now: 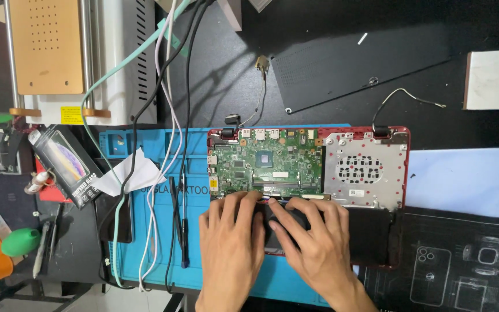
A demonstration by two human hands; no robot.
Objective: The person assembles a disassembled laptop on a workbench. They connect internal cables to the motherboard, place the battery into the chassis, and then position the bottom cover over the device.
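While both hands lie side by side over the lower half of an opened red laptop base, the left hand and right hand press flat, fingers spread, on a black battery pack that fills the case just below the green mainboard. Neither hand is closed around anything; the fingertips of both reach the seam where the pack meets the board, near a small connector with coloured wires that shows between them. Judging from this, the step in hand is working the battery at its joint with the board. Whether it is being seated or lifted cannot be told. The next move calls for even pressure from both hands and care at that connector, since the wires are thin and the board's edge lies right under the fingertips.

Beyond the fingertips, to the right of the board, sits a silver metal plate with a round perforated patch. The laptop rests on a blue work mat. Just left of the left hand lie thin dark tools and a bundle of white, black and green cables crossing the mat, close enough to snag a wrist. Farther left are a phone-glass box and a white paper scrap. Well beyond the hands lie the removed black bottom cover and a loose antenna wire.
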